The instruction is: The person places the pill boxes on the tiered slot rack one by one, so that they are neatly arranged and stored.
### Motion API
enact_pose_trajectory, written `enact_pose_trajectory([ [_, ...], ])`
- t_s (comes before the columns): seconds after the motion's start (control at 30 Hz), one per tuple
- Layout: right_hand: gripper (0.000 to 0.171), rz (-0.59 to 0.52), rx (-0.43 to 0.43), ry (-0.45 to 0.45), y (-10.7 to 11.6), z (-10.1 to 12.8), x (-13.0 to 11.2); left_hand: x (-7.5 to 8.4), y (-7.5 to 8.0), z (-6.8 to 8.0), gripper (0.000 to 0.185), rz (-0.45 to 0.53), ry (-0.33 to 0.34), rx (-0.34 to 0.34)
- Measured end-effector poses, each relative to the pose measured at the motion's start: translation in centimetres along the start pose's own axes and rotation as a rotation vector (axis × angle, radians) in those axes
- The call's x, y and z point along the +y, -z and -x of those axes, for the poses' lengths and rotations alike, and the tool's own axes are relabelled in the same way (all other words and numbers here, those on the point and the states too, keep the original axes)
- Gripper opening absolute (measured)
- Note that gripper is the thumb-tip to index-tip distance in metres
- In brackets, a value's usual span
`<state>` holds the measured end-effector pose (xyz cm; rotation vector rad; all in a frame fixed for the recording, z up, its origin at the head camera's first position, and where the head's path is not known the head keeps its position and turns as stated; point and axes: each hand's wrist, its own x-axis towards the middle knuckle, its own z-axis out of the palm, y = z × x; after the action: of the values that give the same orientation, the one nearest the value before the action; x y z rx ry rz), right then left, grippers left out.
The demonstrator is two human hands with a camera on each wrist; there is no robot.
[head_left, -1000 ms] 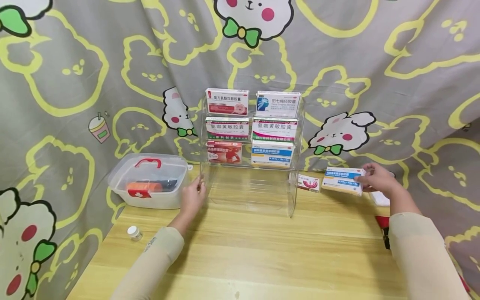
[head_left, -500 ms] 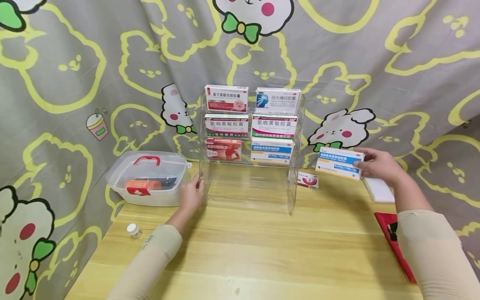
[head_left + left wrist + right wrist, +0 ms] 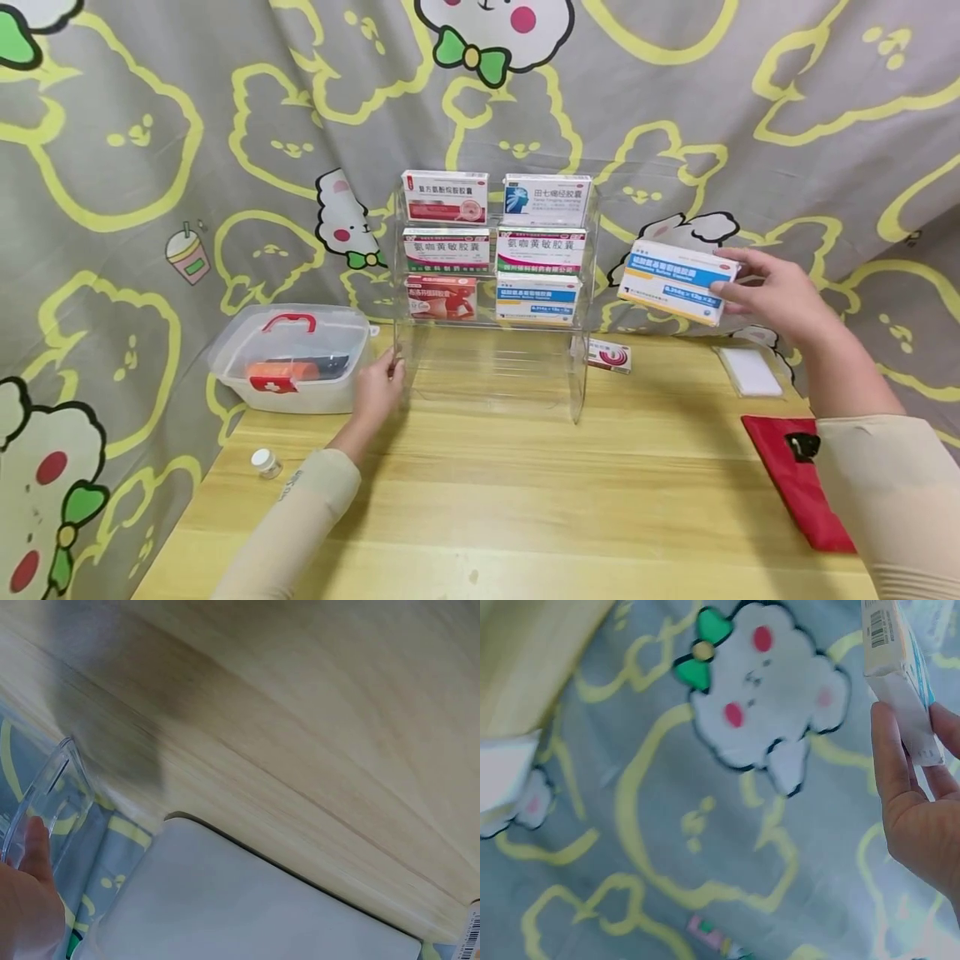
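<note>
Long beige sleeves point(image 3: 300, 517), bare hands

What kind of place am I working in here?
Probably a staged home or demo table, not a pharmacy: a clear acrylic rack of medicine boxes on a wooden table, a cartoon-print cloth backdrop, and a first-aid box.

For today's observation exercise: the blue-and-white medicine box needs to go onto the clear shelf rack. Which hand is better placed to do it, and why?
The right hand, probably. It already grips the blue-and-white box in the air beside the clear rack. The left hand holds the rack's left edge, steadying it.
</note>
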<state>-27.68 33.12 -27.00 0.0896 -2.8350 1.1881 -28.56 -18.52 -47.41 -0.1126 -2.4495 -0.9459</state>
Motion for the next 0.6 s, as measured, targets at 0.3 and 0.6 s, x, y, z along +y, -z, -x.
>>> enact_pose_trajectory([
  [0.3, 0.055, -0.155, 0.01, 0.14, -3.3, -0.4, -3.2, -0.7, 0.3, -0.1, 0.03, 0.012, -0.011, -0.05],
  [0.6, 0.052, -0.219, -0.072, 0.171, -7.1, -1.1, -4.7, -0.8, 0.8, 0.1, 0.036, 0.125, -0.063, -0.063],
])
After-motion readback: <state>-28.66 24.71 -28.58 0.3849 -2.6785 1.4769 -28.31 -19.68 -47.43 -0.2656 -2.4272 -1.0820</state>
